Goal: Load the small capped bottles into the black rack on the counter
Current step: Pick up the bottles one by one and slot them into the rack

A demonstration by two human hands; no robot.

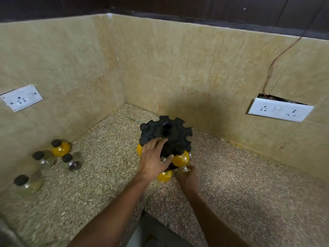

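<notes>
Bottles going into rack (pixel 166 132), left hand (pixel 154 158) spread flat on it.
Right hand (pixel 187 177) pinches a clear bottle (pixel 184 169); a nudge might unseat the yellow bottle (pixel 180 159).

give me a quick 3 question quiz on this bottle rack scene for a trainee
1. True or false: the left hand rests on the black rack.
2. How many capped bottles stand loose on the counter to the left of the rack? A) two B) four C) six
3. Fill in: the loose bottle nearest the back wall, the yellow bottle, has a ____ cap.

Key:
1. True; its fingers lie spread over the rack's top edge.
2. B; besides the yellow one there are three clear bottles.
3. Black.

The right hand is low at the rack's near side by a clear bottle; blur hides its grip.
</notes>
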